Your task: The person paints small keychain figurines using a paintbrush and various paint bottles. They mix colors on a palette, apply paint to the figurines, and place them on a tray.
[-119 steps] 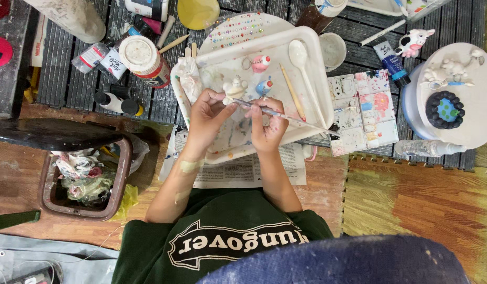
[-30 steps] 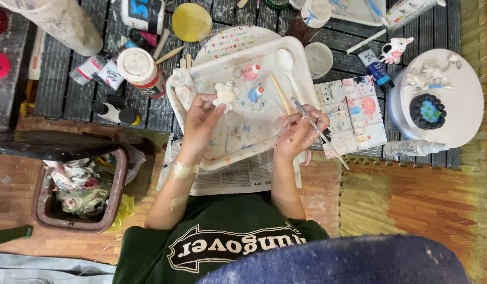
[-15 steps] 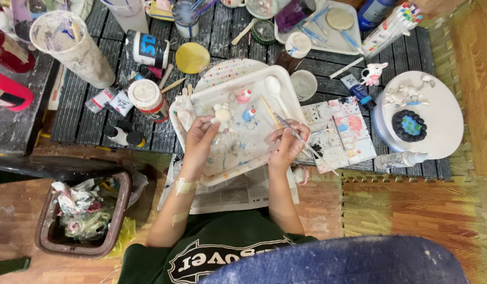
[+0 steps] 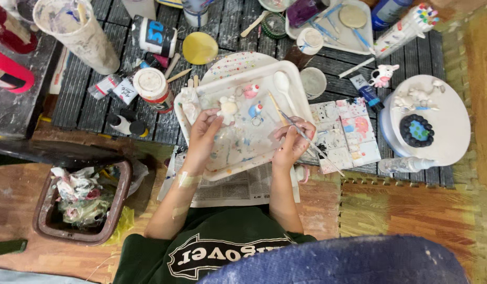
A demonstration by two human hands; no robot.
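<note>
Head view: left hand fingers were closed on one white figurine over the white tray. Right hand fingers pinched one thin brush at the tray's right edge. Two small painted figurines lay on the tray.

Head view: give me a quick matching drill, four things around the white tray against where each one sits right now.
Things:
1. small white figurine
2. thin paintbrush
3. yellow round lid
4. brown waste bin

Places:
A. on the dark slatted mat, beyond the white tray
B. on the floor, to the person's left
C. at the left hand fingertips, over the tray
D. held in the right hand

Pairs: 1-C, 2-D, 3-A, 4-B
</note>
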